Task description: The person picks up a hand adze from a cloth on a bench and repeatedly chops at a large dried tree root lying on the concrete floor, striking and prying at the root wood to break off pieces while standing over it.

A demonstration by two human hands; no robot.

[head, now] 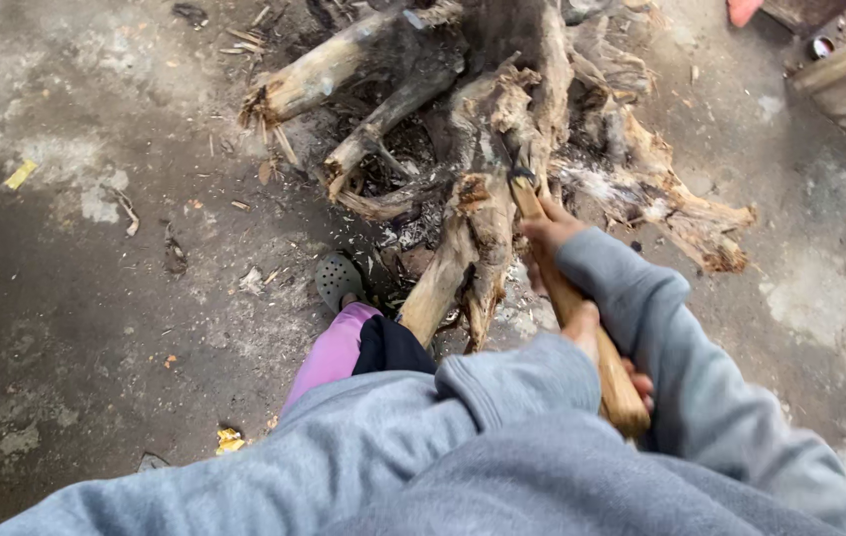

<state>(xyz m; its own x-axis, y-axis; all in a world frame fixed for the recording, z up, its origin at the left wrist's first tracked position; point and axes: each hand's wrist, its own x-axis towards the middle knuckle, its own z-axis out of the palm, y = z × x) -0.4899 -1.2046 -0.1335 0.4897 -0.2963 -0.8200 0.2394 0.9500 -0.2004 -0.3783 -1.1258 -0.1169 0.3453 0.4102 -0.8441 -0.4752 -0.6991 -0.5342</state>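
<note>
We are gripping a wooden axe handle [582, 318] with both hands: our right hand [549, 233] is wrapping around it high up, just below the dark axe head [520, 171], and our left hand [602, 347] is clenching it lower, near the butt end, fingers curled tight. The axe head is sitting sunk in the top of a big gnarled tree stump [502, 149] whose roots are spreading over the concrete floor [95, 298]. We are wearing grey sleeves [661, 337]. Our foot in a grey clog [339, 280], with a pink trouser leg above it, is standing just beside the stump, among scattered wood chips
</note>
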